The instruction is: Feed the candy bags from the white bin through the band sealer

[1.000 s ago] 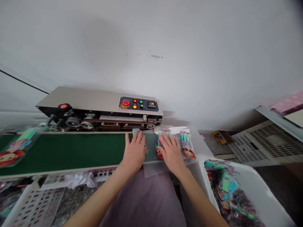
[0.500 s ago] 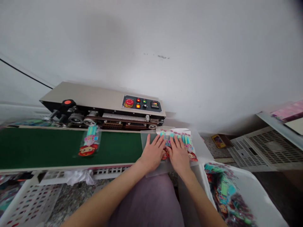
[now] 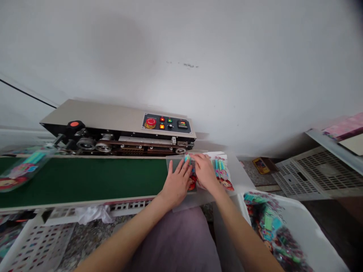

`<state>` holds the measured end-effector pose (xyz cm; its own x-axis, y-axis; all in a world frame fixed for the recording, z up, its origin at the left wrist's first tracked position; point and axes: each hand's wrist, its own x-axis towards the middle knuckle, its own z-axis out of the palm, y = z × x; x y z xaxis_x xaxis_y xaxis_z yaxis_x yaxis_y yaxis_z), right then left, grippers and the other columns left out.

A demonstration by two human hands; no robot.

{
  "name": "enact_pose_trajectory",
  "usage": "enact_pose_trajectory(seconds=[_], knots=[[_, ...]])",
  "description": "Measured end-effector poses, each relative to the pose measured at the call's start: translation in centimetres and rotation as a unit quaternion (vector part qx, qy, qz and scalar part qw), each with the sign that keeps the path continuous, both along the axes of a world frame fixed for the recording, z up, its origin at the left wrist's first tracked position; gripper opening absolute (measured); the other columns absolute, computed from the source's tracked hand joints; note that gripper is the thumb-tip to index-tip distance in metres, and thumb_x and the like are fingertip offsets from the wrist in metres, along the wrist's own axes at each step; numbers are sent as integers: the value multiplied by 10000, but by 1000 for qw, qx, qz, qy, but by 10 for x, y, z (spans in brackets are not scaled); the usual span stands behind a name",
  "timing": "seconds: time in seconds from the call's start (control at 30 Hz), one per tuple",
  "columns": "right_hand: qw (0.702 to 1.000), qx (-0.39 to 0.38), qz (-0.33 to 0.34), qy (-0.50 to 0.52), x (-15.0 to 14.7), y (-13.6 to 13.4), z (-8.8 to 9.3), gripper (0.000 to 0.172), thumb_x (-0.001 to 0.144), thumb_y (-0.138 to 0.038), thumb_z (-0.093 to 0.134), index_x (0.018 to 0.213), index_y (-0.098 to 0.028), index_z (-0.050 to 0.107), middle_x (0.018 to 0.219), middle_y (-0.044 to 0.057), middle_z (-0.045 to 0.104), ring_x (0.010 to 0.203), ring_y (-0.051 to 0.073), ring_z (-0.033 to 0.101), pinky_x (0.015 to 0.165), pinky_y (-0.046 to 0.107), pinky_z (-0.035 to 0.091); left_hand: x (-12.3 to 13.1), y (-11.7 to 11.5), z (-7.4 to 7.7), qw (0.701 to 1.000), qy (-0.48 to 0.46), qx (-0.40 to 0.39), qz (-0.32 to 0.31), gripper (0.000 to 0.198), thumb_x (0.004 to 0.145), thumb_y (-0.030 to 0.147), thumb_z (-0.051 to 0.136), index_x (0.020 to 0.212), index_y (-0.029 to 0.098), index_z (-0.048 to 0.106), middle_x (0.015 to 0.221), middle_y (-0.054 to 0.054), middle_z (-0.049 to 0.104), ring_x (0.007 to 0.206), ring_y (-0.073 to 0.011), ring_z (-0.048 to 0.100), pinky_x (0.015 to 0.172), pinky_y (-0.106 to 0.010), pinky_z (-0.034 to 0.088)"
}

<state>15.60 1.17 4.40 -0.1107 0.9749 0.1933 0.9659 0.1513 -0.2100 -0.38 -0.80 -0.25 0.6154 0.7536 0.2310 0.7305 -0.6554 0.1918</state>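
Note:
My left hand [image 3: 177,184] lies flat with its fingers spread over a clear plastic packet [image 3: 192,184] with a red-haired cartoon figure and green-blue sticks. My right hand [image 3: 205,170] is bent over the packet's right side, its fingers closed at the top edge; the fingertips are partly hidden. The packet rests on a clear sheet [image 3: 181,204] at the right end of the green conveyor belt [image 3: 110,177]. Just right of my right hand lie more such packets [image 3: 222,172], overlapping on a white surface.
Behind the belt stands a band sealing machine [image 3: 113,119] with a lit control panel [image 3: 167,123]. Another packet [image 3: 24,170] is at the belt's left end. A white bin [image 3: 306,226] of packets stands at right, a white crate [image 3: 39,238] at lower left.
The packet on the belt has travelled left to its far end. My right hand has shifted left and up, from lying over the packets to the top of the one under my left hand.

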Motion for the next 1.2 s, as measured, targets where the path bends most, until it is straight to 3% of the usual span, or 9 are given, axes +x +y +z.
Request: enact_pose_trajectory(seconds=[0.13,0.27,0.43,0.53,0.63,0.77,0.87,1.07,1.2], knots=[[1000,-11,-18,19,-6,29,-4,485,822,-15,427,1122,-224,746,1085,86,670,1042,235,539,911,345,421,0,0,2,1000,7,-1,2,537,1060,391,249,1526,174,403,1636,-111,314,1522,-306,243,1193,-697,138],[1000,-17,-19,12,-7,34,-7,405,804,-1,442,924,-232,754,1017,62,668,1007,230,538,880,336,405,0,-2,7,1000,13,-16,3,539,1057,383,259,1523,158,409,1632,-117,318,1526,-318,227,1190,-709,133],[999,16,-26,-20,-2,18,-2,467,836,-23,438,1179,-207,697,1214,84,657,1134,242,521,941,360,387,1,-4,13,1000,14,-24,3,544,1051,380,292,1514,123,419,1625,-150,319,1527,-324,223,1189,-706,153],[994,63,-55,-76,9,-3,-2,420,893,-86,434,1222,-182,677,1250,105,655,1171,260,514,984,386,375,3,-3,9,1000,7,-6,-3,543,1056,384,274,1519,136,412,1630,-140,316,1530,-296,226,1201,-683,150],[984,65,-84,-140,20,-29,-11,377,976,-232,429,1269,-161,655,1322,135,636,1229,295,505,1023,427,370,5,-2,2,1000,0,-4,-4,548,1063,395,235,1534,157,384,1631,-114,321,1521,-278,255,1205,-685,131],[979,34,-98,-178,22,-53,-28,460,1024,-348,377,1413,-182,559,1518,131,502,1375,321,433,1102,497,336,4,-2,-1,1000,-10,-18,19,548,1061,411,241,1524,167,404,1633,-104,318,1514,-282,272,1202,-698,98],[984,8,-76,-162,8,-55,-31,487,1035,-359,353,1472,-205,502,1583,109,418,1432,317,382,1133,517,326,-6,-2,2,999,-13,-30,42,532,1055,392,270,1512,172,428,1619,-115,347,1507,-291,290,1203,-695,90],[992,-20,-48,-118,-19,-44,-13,478,1038,-393,370,1454,-215,526,1582,101,419,1429,325,393,1127,538,334,-38,1,24,993,16,-33,112,509,1039,350,320,1461,131,502,1574,-164,418,1487,-344,324,1198,-698,103],[991,-12,-70,-115,-9,-47,-8,455,1045,-373,342,1416,-230,565,1545,73,481,1398,330,421,1127,566,307,-23,0,34,997,10,-35,63,504,1054,322,282,1462,116,494,1581,-145,410,1495,-301,318,1220,-663,92]])
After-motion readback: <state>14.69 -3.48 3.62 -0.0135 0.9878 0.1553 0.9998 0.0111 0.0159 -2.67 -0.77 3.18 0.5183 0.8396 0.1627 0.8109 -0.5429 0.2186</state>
